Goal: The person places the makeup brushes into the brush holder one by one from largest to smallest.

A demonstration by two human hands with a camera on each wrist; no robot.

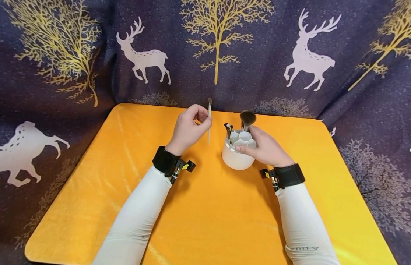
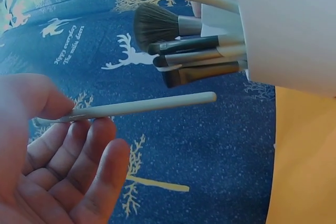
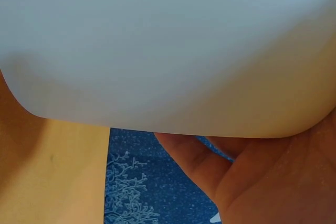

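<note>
My left hand [image 1: 188,129] pinches a slim makeup brush [image 1: 209,110] between thumb and fingers. In the head view the brush stands nearly upright, its dark bristles on top. The left wrist view shows its pale handle [image 2: 157,103], apart from the white brush holder [image 2: 294,30]. My right hand [image 1: 270,147] grips that round holder [image 1: 236,161] at its right side, thumb over the near rim. Several brushes stand in it, among them a big fluffy brush [image 1: 248,117] at the back and a flat brush [image 2: 202,73]. In the right wrist view the holder's wall hides most of the fingers.
An orange cloth-covered table [image 1: 205,213] lies under both arms. Behind it hangs a dark blue curtain [image 1: 265,70] printed with deer and trees, close to the table's far edge. Each wrist wears a black strap [image 1: 290,176] with a small camera.
</note>
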